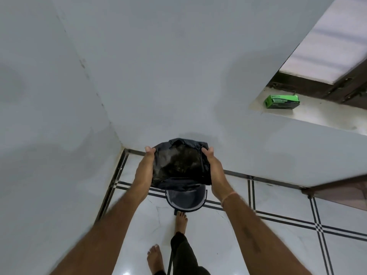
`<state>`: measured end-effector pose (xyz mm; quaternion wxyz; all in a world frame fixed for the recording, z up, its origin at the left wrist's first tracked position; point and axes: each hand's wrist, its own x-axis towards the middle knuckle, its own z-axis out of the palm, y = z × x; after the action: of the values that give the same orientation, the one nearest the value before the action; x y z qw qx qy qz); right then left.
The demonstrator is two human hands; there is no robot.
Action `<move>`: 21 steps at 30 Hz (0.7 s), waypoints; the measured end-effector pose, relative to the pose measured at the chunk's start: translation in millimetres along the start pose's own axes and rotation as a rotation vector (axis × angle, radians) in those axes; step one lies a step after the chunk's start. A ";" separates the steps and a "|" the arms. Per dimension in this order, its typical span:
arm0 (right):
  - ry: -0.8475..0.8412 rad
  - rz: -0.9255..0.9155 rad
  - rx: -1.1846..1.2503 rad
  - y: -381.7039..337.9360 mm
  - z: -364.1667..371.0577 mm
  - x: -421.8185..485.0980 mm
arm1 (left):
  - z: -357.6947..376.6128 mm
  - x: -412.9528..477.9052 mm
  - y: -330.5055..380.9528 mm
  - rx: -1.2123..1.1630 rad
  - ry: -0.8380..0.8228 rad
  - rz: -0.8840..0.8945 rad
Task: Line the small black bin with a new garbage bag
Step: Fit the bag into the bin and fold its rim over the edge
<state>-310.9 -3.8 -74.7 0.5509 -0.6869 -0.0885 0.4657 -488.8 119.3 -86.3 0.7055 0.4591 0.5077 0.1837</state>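
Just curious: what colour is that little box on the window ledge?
The box is bright green with a dark label; the head view shows it.

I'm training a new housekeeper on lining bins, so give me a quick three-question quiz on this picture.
1. True or false: the thin black plastic garbage bag is already tucked inside the small round black bin.
2. What grips the bag? A) only the left hand; B) only the right hand; C) both, one on each side.
3. Fill in: the green cardboard box lies on the window ____.

Key: 1 false, the hands hold it up over the bin; 2 C; 3 ledge.
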 end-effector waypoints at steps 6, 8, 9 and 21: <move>0.096 0.114 0.044 89.1 -29.8 68.4 | 25.8 63.2 -87.2 0.012 -0.049 -0.086; 0.146 0.161 0.048 130.3 -40.8 98.8 | 35.1 95.4 -124.5 0.056 -0.074 -0.057; 0.163 0.173 0.036 151.7 -47.0 113.2 | 40.4 113.8 -146.5 0.073 -0.083 -0.042; 0.267 0.137 -0.096 344.6 -83.7 246.2 | 95.0 248.1 -351.7 -0.061 -0.123 -0.323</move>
<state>-248.5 -34.0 -500.7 0.4911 -0.7727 0.0107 0.4020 -374.0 75.8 -509.6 0.7692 0.3601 0.5250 0.0550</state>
